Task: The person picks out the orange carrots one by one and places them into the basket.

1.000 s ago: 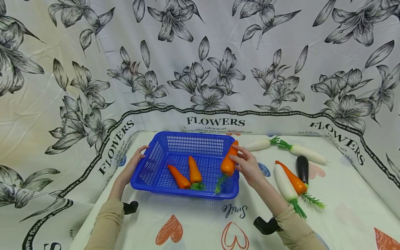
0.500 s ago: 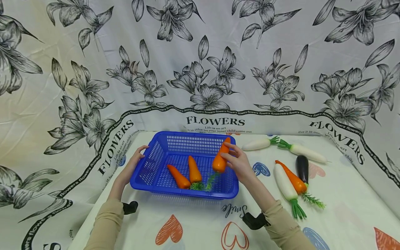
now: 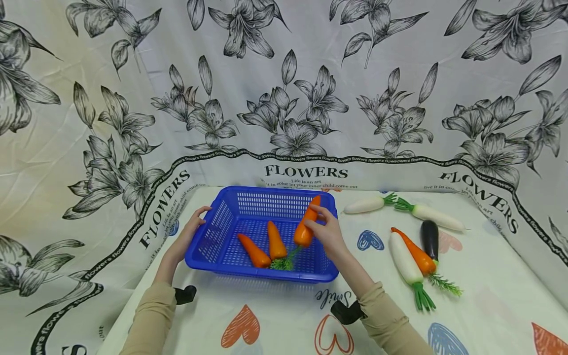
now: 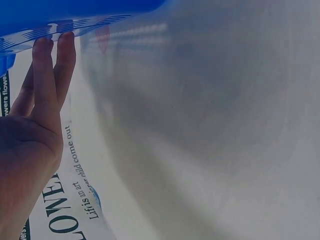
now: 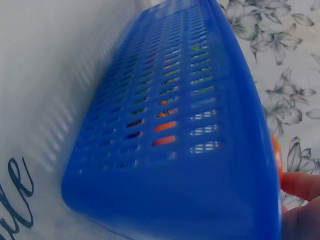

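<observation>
A blue plastic basket (image 3: 262, 275) with slotted walls stands on the table, with two orange carrots (image 3: 254, 250) lying inside. Over its right part my right hand (image 3: 327, 231) pinches another carrot (image 3: 305, 227) between thumb and fingers. That carrot slants, its tip up and its green leaves hanging down toward the leaves of the others. In the right wrist view, the basket wall hides most of it, and only a few fingers (image 5: 300, 185) show. My left hand (image 3: 188, 234) is at the basket's left side. Its fingers look straight in the left wrist view, fingertips touching the basket.
To the right lie a white radish (image 3: 405, 259), a carrot (image 3: 416, 254) and a dark eggplant (image 3: 429, 241) close together. Two more white radishes, one at the back (image 3: 365, 205) and one farther right (image 3: 437, 218), lie behind them. A floral curtain (image 3: 293, 98) closes off the back.
My right hand has moved left with the carrot, from the basket's right rim to farther inside. The left hand and basket have stayed in place.
</observation>
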### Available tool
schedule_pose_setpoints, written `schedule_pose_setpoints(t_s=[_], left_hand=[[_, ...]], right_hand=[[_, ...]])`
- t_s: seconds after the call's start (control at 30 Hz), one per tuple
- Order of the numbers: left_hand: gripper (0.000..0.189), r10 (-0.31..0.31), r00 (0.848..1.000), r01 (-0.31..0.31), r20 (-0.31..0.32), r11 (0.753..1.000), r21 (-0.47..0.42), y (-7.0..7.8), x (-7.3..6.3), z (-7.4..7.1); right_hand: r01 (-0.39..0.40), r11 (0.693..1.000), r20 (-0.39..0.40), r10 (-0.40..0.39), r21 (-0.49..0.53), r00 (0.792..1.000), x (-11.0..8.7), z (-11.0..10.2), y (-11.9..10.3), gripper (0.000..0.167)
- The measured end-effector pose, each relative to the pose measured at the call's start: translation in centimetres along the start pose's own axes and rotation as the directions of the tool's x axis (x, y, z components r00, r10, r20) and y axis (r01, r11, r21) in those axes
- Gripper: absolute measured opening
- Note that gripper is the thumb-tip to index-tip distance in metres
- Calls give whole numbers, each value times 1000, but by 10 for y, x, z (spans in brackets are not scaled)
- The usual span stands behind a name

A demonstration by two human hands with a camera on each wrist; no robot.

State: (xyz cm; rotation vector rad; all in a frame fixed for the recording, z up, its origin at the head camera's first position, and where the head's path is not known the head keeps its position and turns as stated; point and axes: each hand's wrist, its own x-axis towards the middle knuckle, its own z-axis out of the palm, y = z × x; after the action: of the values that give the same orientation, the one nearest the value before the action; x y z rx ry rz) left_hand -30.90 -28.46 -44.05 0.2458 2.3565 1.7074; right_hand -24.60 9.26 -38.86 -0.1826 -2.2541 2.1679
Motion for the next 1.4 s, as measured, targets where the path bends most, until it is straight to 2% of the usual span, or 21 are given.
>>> schedule_pose_setpoints(t_s=[0.3,0.57,0.8,1.0,1.2,1.4], left_hand=[[51,-16,1000,16,-6,1000,0,1,1,0],[51,-22,1000,22,-13,1000,2,1,1,2],[51,-33,999,33,-8,999,0,1,4,-1],[51,-40,999,40,-3,999,-7,9,-1,2],[53,-36,999,36,2,998,-42,26,-11,7],[52,-35,999,35,6,999,-41,30,-13,9]], right_hand=[[-25,995,-47,21,-96,999,1,20,5,48],[-101,984,-52,95,-147,994,4,30,16,48],[-118,957,-28,115,-267,993,11,39,20,47],[-122,936,-30,119,-330,992,13,43,24,39],[-193,937,-33,191,-292,981,11,43,25,32],[-213,935,-22,216,-284,976,10,42,26,34]])
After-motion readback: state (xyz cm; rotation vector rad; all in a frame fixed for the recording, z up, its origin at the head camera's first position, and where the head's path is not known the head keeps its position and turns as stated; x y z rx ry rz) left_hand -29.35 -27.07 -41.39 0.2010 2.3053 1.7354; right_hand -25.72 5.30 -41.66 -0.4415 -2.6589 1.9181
